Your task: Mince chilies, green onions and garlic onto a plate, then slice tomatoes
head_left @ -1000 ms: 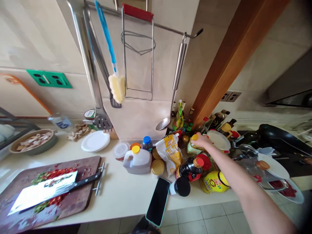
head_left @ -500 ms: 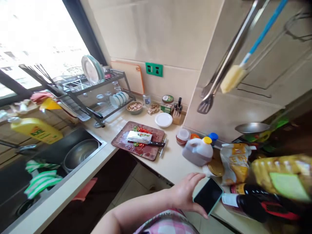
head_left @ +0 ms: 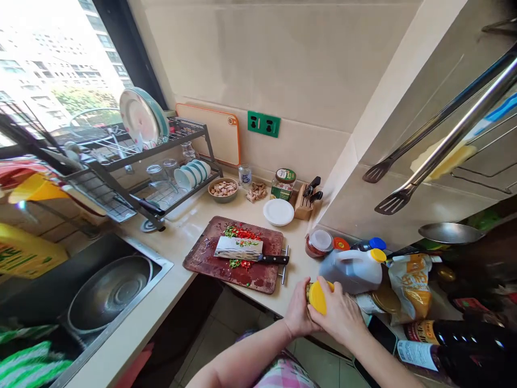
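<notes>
A small jar with a yellow lid [head_left: 319,297] is between my hands, over the counter's front edge. My left hand [head_left: 299,310] is wrapped round the jar's body, and my right hand [head_left: 339,315] grips the lid from above. Most of the jar is hidden by the fingers. Beyond them a brown chopping board [head_left: 218,264] bears a cleaver [head_left: 240,248] lying flat, with chopped red and green chillies [head_left: 242,233] around it and on its blade. Below my right forearm a phone [head_left: 382,337] lies at the counter edge, partly covered.
A large plastic jug [head_left: 351,272], a tub of red sauce [head_left: 319,243] and dark bottles [head_left: 428,350] crowd the right side. Behind the board are a bowl of chopped pieces [head_left: 223,189], a white plate [head_left: 278,212] and a knife block [head_left: 305,205]. A wok [head_left: 111,296] sits in the sink at left.
The phone has left my left hand and lies on the counter. Both hands now hold the yellow-lidded jar, my right hand having come into view. The view has shifted closer to the board.
</notes>
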`<state>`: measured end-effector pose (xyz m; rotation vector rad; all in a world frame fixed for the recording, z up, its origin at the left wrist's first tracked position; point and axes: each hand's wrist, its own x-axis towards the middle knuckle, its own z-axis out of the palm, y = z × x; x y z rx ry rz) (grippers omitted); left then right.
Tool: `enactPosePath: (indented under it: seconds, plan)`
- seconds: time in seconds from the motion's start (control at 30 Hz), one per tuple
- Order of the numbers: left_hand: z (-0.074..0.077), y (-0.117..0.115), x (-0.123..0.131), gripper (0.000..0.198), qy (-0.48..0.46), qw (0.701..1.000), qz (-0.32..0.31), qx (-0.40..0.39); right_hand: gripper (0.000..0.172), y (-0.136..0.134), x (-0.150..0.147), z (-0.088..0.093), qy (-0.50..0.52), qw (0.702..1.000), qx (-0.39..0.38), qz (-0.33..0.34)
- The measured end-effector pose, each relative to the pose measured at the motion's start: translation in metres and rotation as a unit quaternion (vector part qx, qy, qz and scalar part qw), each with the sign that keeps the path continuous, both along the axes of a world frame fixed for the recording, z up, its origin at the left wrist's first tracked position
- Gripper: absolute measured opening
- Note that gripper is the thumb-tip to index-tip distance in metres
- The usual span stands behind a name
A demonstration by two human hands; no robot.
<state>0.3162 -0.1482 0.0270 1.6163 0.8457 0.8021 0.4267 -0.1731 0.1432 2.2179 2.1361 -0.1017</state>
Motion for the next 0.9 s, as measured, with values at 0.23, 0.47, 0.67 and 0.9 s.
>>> enactPosePath:
  seconds: [0.23, 0.47, 0.67, 0.9]
  plan:
    - [-0.004, 0.023, -0.002, 0.079, -0.026, 0.996, -0.039, 0.072, 0.057, -0.004, -0.017, -0.019, -0.019, 0.987, 0.16, -0.023]
    - [0.0, 0.052, -0.004, 0.082, -0.034, 0.971, -0.206, 0.115, 0.061, 0.003, 0.024, -0.009, 0.068, 0.968, 0.057, 0.236]
    - [0.009, 0.048, -0.007, 0.088, -0.022, 0.974, -0.183, 0.131, 0.077, 0.013, 0.04, 0.036, 0.058, 0.922, -0.083, 0.374]
    - [0.004, 0.034, -0.008, 0.092, 0.024, 0.983, -0.116, 0.141, 0.06, 0.02, 0.026, 0.045, -0.019, 0.931, -0.12, 0.344]
